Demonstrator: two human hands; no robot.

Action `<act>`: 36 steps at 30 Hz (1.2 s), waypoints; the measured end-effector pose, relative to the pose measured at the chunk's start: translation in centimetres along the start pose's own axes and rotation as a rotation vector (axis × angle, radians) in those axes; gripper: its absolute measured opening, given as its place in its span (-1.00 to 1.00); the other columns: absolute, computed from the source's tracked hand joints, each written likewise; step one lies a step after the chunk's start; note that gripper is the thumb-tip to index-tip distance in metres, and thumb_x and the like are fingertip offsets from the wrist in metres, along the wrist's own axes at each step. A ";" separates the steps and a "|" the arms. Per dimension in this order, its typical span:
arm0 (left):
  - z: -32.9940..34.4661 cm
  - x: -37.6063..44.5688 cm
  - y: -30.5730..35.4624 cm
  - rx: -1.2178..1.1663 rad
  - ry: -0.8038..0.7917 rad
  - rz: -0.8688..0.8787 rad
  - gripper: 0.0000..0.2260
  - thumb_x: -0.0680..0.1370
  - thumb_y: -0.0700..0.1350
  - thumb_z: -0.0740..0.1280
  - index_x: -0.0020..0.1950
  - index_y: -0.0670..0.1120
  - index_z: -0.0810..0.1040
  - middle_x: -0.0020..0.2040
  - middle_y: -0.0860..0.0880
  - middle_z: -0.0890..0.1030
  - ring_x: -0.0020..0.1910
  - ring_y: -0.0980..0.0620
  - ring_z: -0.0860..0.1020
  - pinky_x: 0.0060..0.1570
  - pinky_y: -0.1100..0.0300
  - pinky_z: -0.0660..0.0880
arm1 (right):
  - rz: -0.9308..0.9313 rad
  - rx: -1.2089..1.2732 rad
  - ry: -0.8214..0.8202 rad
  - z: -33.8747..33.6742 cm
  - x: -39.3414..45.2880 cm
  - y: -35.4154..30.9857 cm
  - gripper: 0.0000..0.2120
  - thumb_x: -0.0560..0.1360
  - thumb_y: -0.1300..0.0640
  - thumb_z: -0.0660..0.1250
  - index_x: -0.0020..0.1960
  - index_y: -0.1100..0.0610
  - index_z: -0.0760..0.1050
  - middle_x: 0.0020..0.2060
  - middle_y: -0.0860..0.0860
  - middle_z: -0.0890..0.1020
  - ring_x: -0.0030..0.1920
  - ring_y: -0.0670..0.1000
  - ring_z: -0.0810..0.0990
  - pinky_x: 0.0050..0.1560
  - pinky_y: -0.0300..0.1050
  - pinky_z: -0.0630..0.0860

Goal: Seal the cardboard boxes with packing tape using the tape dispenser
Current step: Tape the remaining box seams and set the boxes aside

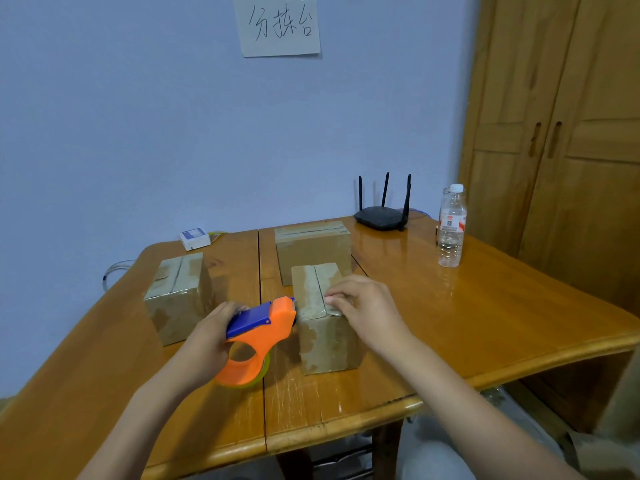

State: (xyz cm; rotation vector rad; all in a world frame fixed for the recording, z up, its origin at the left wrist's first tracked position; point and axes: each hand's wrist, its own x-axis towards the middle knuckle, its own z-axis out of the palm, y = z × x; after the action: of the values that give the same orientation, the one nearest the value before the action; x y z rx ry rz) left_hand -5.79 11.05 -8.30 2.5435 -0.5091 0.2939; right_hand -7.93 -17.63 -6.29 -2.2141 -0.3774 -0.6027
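Three cardboard boxes stand on the wooden table (485,306). The nearest box (323,341) is in the middle, with clear tape along its top seam. My left hand (211,337) grips an orange and blue tape dispenser (258,337), whose nose touches the near left top edge of that box. My right hand (360,306) rests on the box's top near edge, fingertips pressing on the tape there. A second box (178,296) sits to the left and a third box (311,249) behind, both with tape on top.
A black router (382,214) with antennas stands at the back of the table. A clear water bottle (451,226) stands at the back right, a small white device (195,239) at the back left. A wooden wardrobe (561,133) fills the right side.
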 end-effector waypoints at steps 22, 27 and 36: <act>-0.7 -0.6 0.8 -0.031 -0.022 -0.004 -0.59 0.52 -0.26 0.42 0.24 0.11 0.41 0.09 0.18 0.50 0.03 0.15 0.52 -0.09 0.40 0.39 | -0.191 -0.416 -0.361 1.9 -1.4 1.2 -0.40 0.64 -0.26 -0.18 0.59 -0.09 0.21 0.56 -0.13 0.27 0.57 -0.16 0.16 0.53 -0.28 -0.06; -0.6 -0.4 0.6 -0.033 -0.036 -0.010 -0.60 0.52 -0.21 0.44 0.25 0.11 0.43 0.10 0.18 0.51 0.04 0.15 0.53 -0.07 0.39 0.40 | -0.070 -0.279 -0.296 2.0 -0.8 0.3 -0.34 0.57 -0.34 -0.13 0.45 -0.08 0.46 0.42 -0.15 0.48 0.47 -0.17 0.36 0.52 -0.08 0.29; -0.5 -0.3 0.1 -0.033 -0.027 0.003 -0.61 0.53 -0.21 0.44 0.25 0.11 0.43 0.10 0.18 0.51 0.05 0.14 0.53 -0.05 0.37 0.42 | -0.014 -0.382 -0.245 2.0 0.7 -0.9 -0.56 0.54 -0.33 0.24 0.26 -0.13 0.62 0.25 -0.22 0.62 0.17 -0.13 0.63 0.14 -0.13 0.57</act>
State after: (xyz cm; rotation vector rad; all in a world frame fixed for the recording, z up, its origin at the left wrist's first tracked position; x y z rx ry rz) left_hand -6.14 11.32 -7.91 2.5178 -0.5236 0.2501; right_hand -7.12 -15.41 -6.48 -2.6667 -0.4312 -0.4375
